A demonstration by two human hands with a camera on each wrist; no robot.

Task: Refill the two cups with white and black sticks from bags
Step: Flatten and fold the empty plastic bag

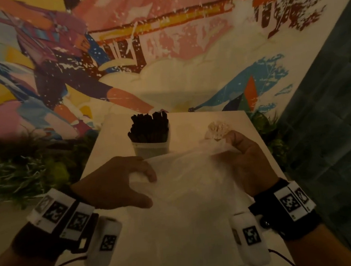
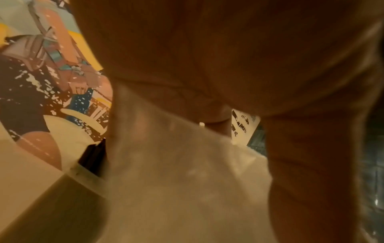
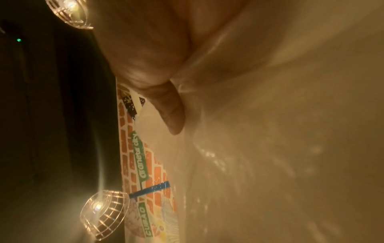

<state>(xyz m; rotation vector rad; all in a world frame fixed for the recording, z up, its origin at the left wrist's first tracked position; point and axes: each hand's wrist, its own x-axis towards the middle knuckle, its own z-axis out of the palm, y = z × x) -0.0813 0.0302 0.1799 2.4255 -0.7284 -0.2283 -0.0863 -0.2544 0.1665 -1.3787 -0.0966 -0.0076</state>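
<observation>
Two hands, left (image 1: 113,181) and right (image 1: 249,158), each pinch the translucent bag (image 1: 188,195) over the white table (image 1: 111,142) below a mural (image 1: 121,52); behind the bag, black sticks (image 1: 148,127) fill one cup (image 1: 151,148), the white sticks (image 1: 217,129) partly hidden.

mural wall (image 1: 162,38) | green plants (image 1: 20,167) | white table (image 1: 111,142) | 2 wire lamps (image 3: 104,212)

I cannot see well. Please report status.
Left hand and right hand both grip the plastic bag. Black sticks fill one cup. Nothing blocks.
</observation>
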